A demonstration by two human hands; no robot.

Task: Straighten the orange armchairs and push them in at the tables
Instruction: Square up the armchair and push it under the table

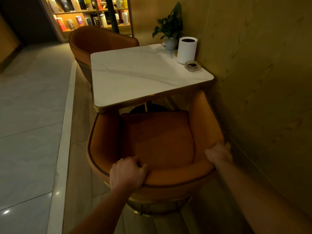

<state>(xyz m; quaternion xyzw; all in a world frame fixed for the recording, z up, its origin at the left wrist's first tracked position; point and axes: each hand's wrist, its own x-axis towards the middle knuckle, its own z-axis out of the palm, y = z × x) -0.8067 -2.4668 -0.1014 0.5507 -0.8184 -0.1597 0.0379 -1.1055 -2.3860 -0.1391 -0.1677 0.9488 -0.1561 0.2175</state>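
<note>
The near orange armchair [160,141] faces the marble-topped table [135,73], its arm fronts just under the gold edge. The left hand [128,173] grips the backrest rim, fingers curled over into the seat side. The right hand [217,152] clasps the rim's wall-side corner, its fingertips hidden behind the leather. The chair's base is mostly out of sight. The far armchair [101,41] is half hidden behind the tabletop. The glass ashtray [193,66] holds something dark, too small to identify.
</note>
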